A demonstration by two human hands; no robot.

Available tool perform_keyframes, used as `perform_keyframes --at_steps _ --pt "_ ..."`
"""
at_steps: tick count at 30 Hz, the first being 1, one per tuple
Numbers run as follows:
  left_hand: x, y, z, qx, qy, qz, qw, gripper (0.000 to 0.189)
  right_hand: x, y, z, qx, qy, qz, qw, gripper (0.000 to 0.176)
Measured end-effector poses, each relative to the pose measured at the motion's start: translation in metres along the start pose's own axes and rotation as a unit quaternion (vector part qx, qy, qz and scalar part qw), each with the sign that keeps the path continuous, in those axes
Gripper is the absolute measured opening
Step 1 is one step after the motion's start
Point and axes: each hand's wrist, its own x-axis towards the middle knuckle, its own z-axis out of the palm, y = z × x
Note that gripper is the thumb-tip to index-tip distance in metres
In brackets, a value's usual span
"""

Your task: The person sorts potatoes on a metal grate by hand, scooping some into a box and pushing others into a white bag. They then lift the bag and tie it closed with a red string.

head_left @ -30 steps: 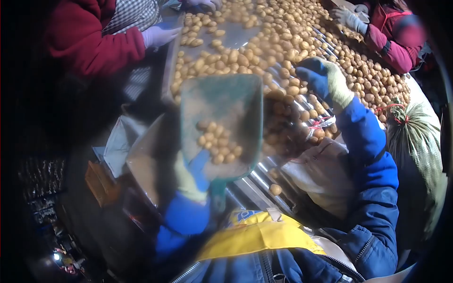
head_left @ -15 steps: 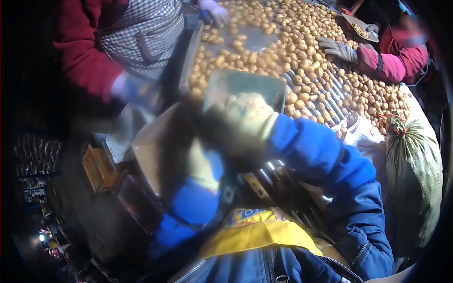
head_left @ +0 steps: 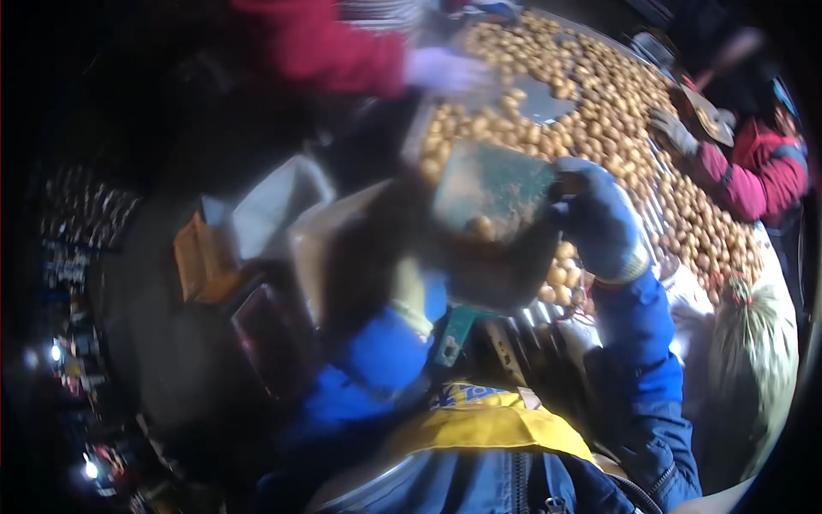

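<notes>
Filling the gap between left hand [head_left: 421, 300] and right hand [head_left: 601, 224], here's the green scoop [head_left: 495, 178], at least 1 potato [head_left: 482, 228] inside! At the scoop's lower left, the left hand's a blur; spread or gripping, I can't tell. At the scoop's right edge, the right hand's fingers bend; whether they pinch it, can't tell! Beyond the scoop, potatoes [head_left: 615, 104] everywhere! Well right of it, a tied sack [head_left: 752, 368]; well left, an orange container [head_left: 205, 267].

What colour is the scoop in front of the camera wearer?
The scoop is green, with brownish smudges inside; the head view shows it.
</notes>
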Motion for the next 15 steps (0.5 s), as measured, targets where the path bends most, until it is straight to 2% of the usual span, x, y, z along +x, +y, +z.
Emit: perform_keyframes --at_steps 1,2,3,5,6,8,10,11,12,13,14,15 --pt "-0.007 0.001 0.0 0.086 -0.024 0.075 0.993 0.04 -0.008 -0.005 -0.004 0.164 0.055 0.124 0.977 0.04" --pt "-0.014 0.014 0.001 0.147 -0.007 0.072 0.986 0.04 -0.014 -0.008 -0.007 0.278 0.114 0.211 0.93 0.046" --pt "-0.021 0.026 0.003 0.208 0.009 0.067 0.976 0.041 -0.017 -0.01 -0.009 0.294 0.132 0.24 0.916 0.052" --pt "-0.036 0.046 0.002 0.046 -0.001 0.027 0.999 0.041 -0.023 -0.019 -0.006 0.108 0.053 0.179 0.977 0.047" --pt "-0.029 0.046 -0.024 -0.073 -0.065 -0.016 0.995 0.039 -0.025 -0.023 -0.002 0.127 0.08 0.253 0.956 0.042" --pt "-0.049 0.079 -0.04 -0.056 0.045 -0.008 0.997 0.034 -0.029 -0.033 0.007 0.174 0.148 0.393 0.891 0.033" --pt "-0.068 0.112 -0.071 -0.002 0.106 0.028 0.994 0.031 -0.037 -0.033 0.012 0.225 0.12 0.428 0.867 0.036" --pt "-0.077 0.128 -0.092 0.038 0.126 0.053 0.99 0.03 -0.044 -0.027 0.013 0.245 0.097 0.416 0.87 0.039" --pt "-0.086 0.146 -0.112 0.143 0.138 0.089 0.976 0.03 -0.051 -0.026 0.016 0.211 0.097 0.43 0.872 0.04" --pt "-0.094 0.164 -0.132 0.247 0.159 0.122 0.948 0.03 -0.06 -0.023 0.019 0.13 0.059 0.378 0.915 0.04" --pt "-0.105 0.185 -0.145 0.389 0.166 0.165 0.891 0.03 -0.068 -0.017 0.021 0.098 0.045 0.352 0.93 0.039" --pt "-0.104 0.2 -0.18 0.372 0.165 0.159 0.9 0.028 -0.076 -0.012 0.023 0.064 0.032 0.325 0.943 0.039"
